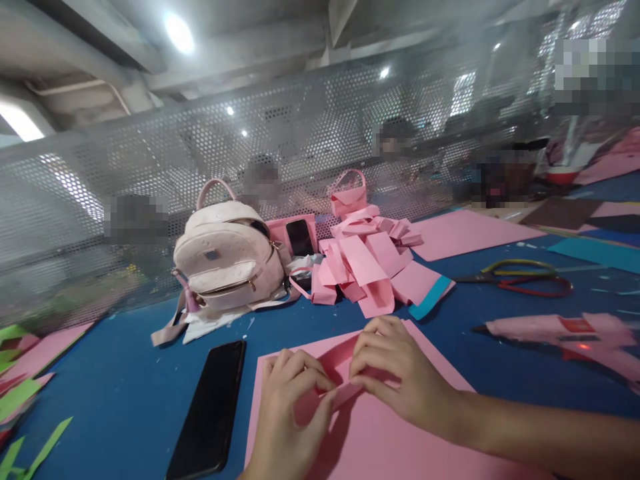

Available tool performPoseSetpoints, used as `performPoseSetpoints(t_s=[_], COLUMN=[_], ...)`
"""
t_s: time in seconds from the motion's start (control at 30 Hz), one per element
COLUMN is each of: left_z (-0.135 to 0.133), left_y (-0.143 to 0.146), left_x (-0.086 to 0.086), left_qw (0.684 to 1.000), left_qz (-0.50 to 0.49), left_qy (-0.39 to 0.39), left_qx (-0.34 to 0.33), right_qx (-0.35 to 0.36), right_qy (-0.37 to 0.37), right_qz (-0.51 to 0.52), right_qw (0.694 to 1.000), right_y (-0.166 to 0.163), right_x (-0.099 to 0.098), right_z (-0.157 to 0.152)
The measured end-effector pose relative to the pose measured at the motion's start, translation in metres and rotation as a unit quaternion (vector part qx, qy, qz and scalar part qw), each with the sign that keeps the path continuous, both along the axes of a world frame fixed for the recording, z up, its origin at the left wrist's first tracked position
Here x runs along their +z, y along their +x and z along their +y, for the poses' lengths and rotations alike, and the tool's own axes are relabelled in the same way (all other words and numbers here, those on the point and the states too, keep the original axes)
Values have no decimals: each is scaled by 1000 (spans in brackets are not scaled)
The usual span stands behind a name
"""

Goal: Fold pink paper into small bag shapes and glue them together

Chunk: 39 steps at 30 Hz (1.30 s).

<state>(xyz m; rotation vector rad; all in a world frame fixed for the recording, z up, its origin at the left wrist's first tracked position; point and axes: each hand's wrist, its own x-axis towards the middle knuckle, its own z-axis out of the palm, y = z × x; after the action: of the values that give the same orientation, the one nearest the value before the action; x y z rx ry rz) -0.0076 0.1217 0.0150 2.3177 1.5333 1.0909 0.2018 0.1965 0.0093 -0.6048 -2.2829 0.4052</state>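
Note:
A folded pink paper piece [345, 393], shaped like a shallow open box, is pinched between both hands over a large pink sheet [390, 447]. My left hand [295, 407] grips its left end with thumb and fingers closed. On the opposite end, my right hand [400, 370] is closed the same way, thumb near the front edge. My fingers cover parts of the piece. Beyond the hands lies a heap of folded pink paper pieces [357, 263], with a small pink paper bag [349, 200] with a handle on top.
A black phone [210, 407] lies left of the sheet. Behind stands a pale pink backpack [230, 253] by a perforated metal screen [310, 127]. To the right are scissors [520, 277] and a pink glue gun [560, 333] with a red light. Green paper strips [47, 447] lie left.

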Motion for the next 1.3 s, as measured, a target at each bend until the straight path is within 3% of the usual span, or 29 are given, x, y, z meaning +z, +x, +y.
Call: performPoseSetpoints(t_s=[0.2,0.43,0.67,1.3], left_z=[4,10,9,4], left_y=[4,-15,-16,-32], left_x=[3,9,5,-5], left_qw=[998,989,992,998], left_qz=[-28,-99,-86,-37], left_qy=[-48,-107,-77,-18], left_qx=[22,35,44,51], right_qx=[-1,-25,-6,19], right_qy=[-28,-32,-93,-160], right_qz=[21,37,50,97], right_qw=[999,998,994,982], right_y=[-4,5,5,10], right_x=[-2,0,0,-3], right_z=[-1,16,17,23])
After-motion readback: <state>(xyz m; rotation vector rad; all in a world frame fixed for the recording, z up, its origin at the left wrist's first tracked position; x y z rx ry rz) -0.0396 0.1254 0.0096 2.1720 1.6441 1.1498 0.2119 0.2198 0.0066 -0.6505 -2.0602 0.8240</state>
